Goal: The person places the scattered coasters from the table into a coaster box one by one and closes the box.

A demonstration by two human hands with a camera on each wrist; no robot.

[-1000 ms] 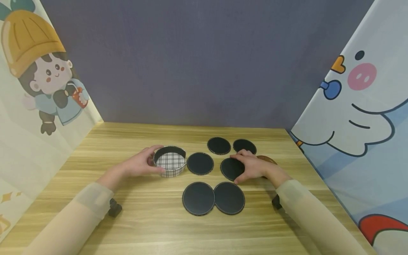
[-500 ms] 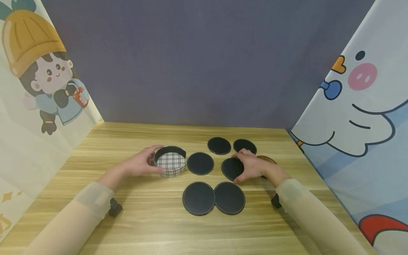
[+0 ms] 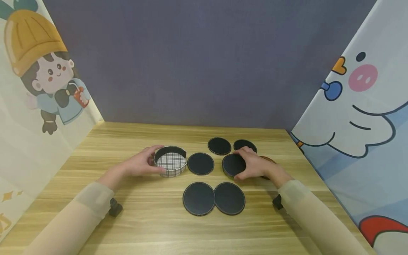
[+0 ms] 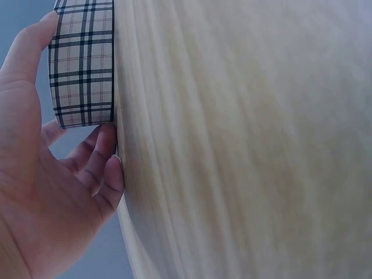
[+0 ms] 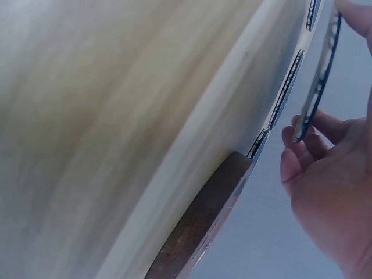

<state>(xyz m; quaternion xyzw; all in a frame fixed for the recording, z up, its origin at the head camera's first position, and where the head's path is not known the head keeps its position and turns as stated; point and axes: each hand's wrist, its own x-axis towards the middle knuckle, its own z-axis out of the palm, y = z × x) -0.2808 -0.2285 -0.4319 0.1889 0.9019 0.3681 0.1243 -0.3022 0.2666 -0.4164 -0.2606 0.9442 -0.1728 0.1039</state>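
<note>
Five black discs (image 3: 200,163) flat on a wood-grain table (image 3: 143,226), with a sixth, the held disc (image 3: 233,165), raised off the surface right of centre. Held disc: round, equal every way across, dark face up, nearly level with the tabletop; from the right wrist we see it edge-on, apart from the wood. Right hand (image 3: 253,165): thumb and fingers spread about as wide as the disc, pinching its rim. Plaid holder (image 3: 172,173): one, round, standing on the table left of the discs, mouth upward, plaid floor showing. Left hand (image 3: 140,163): thumb at the near side, fingers bent around the far side, gripping it. Obscured: the held disc's right part, under the right hand; part of the far-right disc (image 3: 240,143), behind the fingers; most of a brown round object (image 3: 268,159), behind the right hand, which we cannot identify. Cut off: the holder, by the top of the left wrist view; the brown object, by the bottom of the right wrist view.
</note>
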